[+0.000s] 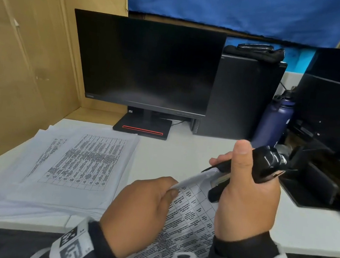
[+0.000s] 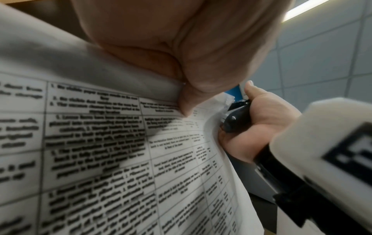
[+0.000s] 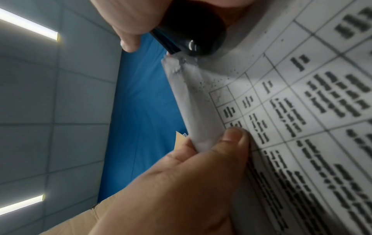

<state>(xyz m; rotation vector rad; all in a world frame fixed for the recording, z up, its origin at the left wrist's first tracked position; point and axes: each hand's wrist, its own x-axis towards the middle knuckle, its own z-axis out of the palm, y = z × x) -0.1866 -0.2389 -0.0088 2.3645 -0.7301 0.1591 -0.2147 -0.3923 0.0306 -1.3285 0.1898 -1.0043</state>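
left hand (image 2: pixel 191 39) pinching printed sheets (image 2: pixel 100 143) at top edge, right hand (image 2: pixel 265 117) gripping black stapler (image 2: pixel 237 119) at corner

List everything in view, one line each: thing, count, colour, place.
stapler: one, black, mouth at the held sheets' corner
held sheets: several, white, printed tables, raised above the desk's front edge
paper stack: one, white, printed, desk left
monitor: one, black, desk back
computer tower: one, black, right of monitor
bottle: one, dark blue, right of tower
cardboard: brown, left wall
cloth: one, blue, above monitor
desk: one, white
left hand: pinches held sheets
right hand: grips stapler
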